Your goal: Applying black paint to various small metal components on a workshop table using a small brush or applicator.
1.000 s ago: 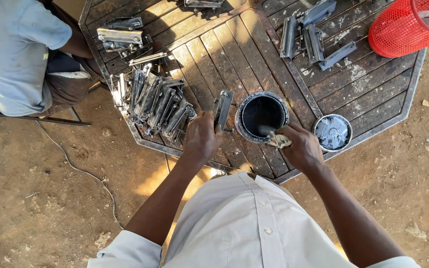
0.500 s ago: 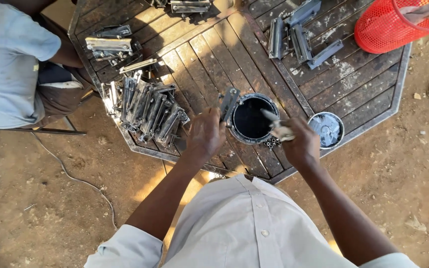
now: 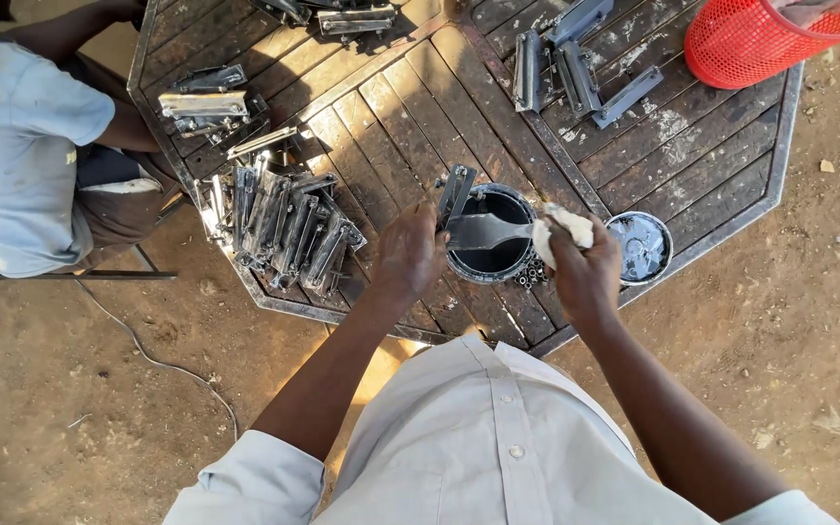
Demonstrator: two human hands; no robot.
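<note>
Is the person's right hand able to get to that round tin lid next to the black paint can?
Probably yes: the lid lies just beside the right hand, nothing between, though it grips a rag.

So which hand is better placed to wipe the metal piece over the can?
Probably the right hand: it grips the pale rag beside the metal piece, which the left hand holds over the black can.

Octagonal slatted table (image 3: 410, 107): metal brackets (image 3: 284, 228), paint can (image 3: 490, 236), lid (image 3: 640, 247), red basket (image 3: 760, 44).
</note>
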